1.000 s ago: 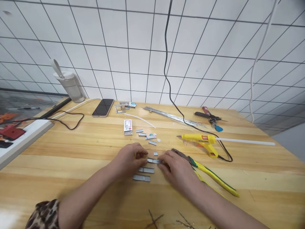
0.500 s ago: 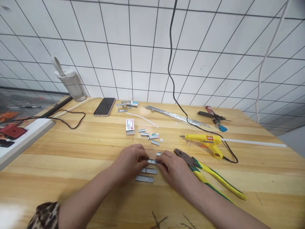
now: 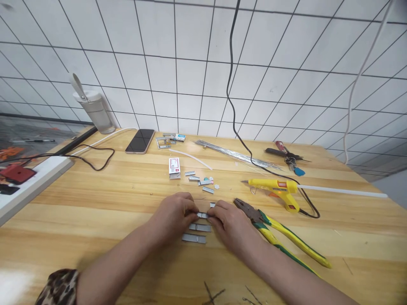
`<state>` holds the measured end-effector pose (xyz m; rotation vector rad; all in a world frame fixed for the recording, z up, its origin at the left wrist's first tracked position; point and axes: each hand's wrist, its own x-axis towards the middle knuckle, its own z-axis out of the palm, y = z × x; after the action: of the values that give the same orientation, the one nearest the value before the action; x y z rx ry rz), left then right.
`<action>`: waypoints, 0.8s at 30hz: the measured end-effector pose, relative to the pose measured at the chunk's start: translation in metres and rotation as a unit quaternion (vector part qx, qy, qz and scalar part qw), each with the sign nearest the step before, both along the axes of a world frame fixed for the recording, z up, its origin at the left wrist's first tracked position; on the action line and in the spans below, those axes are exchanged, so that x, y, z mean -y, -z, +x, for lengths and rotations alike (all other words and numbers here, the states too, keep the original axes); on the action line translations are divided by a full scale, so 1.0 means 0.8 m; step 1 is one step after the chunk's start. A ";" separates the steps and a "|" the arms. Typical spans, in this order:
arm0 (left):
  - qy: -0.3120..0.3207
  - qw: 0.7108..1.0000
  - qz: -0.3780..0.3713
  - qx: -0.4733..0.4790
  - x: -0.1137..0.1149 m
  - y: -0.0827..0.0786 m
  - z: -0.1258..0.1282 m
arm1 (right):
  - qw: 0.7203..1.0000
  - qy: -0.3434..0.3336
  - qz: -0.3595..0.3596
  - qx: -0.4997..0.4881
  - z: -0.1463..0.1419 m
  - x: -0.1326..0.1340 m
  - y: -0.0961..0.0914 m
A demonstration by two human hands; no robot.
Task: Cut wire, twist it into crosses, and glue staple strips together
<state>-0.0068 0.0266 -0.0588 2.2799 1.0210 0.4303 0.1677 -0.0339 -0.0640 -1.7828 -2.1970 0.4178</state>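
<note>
Between my two hands lies a short strip of staples point(image 3: 202, 215), low over the wooden table. My left hand point(image 3: 176, 212) pinches its left end with thumb and forefinger, and my right hand point(image 3: 231, 220) grips the right end the same way. Just below, two more staple strips lie in a row, the nearer strip point(image 3: 193, 238) under the middle strip point(image 3: 200, 227); each shows a faint seam near its centre. A small staple piece point(image 3: 212, 205) peeks out beyond my right fingertips, partly covered by them.
Pliers point(image 3: 282, 237) with yellow-green handles lie right of my right hand. Behind them rests a yellow glue gun point(image 3: 273, 185). Farther back are a staple box point(image 3: 174, 167), loose staple strips point(image 3: 208, 190), metal wires point(image 3: 235, 154), a phone point(image 3: 140, 141) and a power strip point(image 3: 38, 182) at left.
Both hands keep their hold on the staple strip with hardly any movement. The whole view has shifted very slightly, and my right fingers cover a little more of the small piece.
</note>
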 end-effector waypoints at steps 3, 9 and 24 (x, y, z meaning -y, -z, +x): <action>-0.003 1.000 -0.001 -0.011 0.000 0.000 -0.001 | 1.000 -0.002 0.009 -0.012 0.001 0.001 0.003; -0.003 1.000 -0.027 0.000 -0.004 0.001 -0.006 | 0.999 0.005 0.019 -0.042 0.015 0.005 0.002; -0.071 0.993 -0.083 0.045 -0.028 -0.007 -0.030 | 0.998 0.042 -0.047 -0.002 0.025 0.008 -0.018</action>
<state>-0.0309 0.0488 -0.0532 2.0309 1.1336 0.4847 0.1875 -0.0407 -0.0496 -1.9128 -2.1239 0.5123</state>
